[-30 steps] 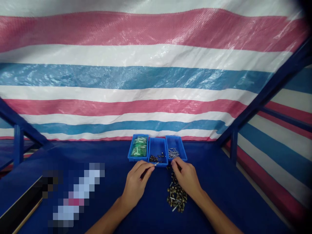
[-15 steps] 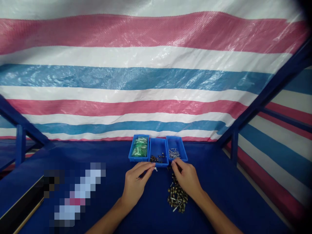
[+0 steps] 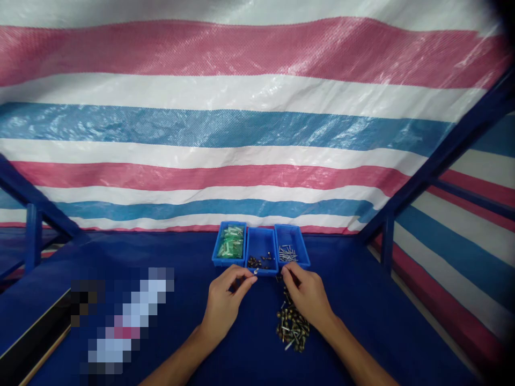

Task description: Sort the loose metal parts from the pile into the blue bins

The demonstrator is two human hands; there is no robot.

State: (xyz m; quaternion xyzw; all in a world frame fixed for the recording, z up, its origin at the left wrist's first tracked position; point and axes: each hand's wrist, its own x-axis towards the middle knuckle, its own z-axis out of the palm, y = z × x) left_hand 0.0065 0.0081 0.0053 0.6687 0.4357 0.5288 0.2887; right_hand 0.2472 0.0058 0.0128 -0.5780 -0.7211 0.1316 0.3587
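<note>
My left hand (image 3: 225,300) is closed in a pinch on a small silver screw (image 3: 255,272), just in front of the middle blue bin (image 3: 261,247). My right hand (image 3: 308,295) rests with curled fingers at the far end of a heap of mixed brass and silver fasteners (image 3: 292,325); what its fingertips hold is hidden. Three small blue bins stand in a row: the left bin (image 3: 229,261) holds green plastic pieces, the middle one dark small parts, the right bin (image 3: 292,234) silver nails.
A blue cloth covers the table (image 3: 362,300). A striped pink, white and blue tarp (image 3: 241,123) hangs behind. Blue metal frame posts (image 3: 387,236) stand at right and left. A dark board (image 3: 36,338) and a blurred patch lie at the lower left.
My left hand has kept the small screw near the middle bin's front edge, shifting it slightly. The right hand has barely moved at the heap's top.
</note>
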